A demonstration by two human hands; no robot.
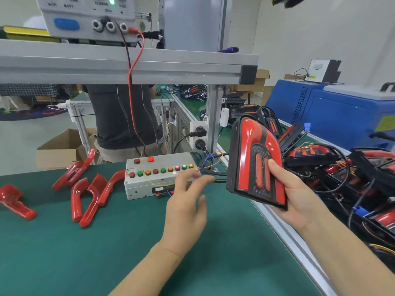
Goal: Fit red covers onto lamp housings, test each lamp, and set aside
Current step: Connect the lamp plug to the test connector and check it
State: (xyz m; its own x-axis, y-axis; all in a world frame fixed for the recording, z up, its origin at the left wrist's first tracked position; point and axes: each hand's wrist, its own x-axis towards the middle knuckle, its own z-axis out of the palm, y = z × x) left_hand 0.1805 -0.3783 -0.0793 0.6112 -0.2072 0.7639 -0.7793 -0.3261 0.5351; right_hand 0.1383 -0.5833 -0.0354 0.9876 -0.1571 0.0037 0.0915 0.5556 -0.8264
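1. The right hand (pixel 299 189) holds the assembled lamp (pixel 257 163) up off the counter (pixel 224 242), just past its right edge; its grip is wrapped round the lamp's lower right side, thumb lying on the front face beside the two orange strips.
2. The lamp stands tilted, its red cover facing the camera, its rounded end up.
3. The left hand (pixel 188 204) hovers over the green counter just in front of the test box (pixel 158 176), fingers spread and loose; it is blurred, and thin blue wires (pixel 205 180) run by its fingertips, but I cannot tell whether it pinches them.
4. The test box sits on the counter with its rows of red, green and orange buttons; a few look lit.
5. To the left, loose red covers (pixel 89 193) lie scattered on the counter, well apart from both hands.
6. To the right, beyond the counter's edge, a pile of lamps (pixel 352 174) with tangled black cables is heaped up.
7. Above, a power supply (pixel 89 18) rests on the shelf, green light on, with red and black leads dropping down toward the test box.
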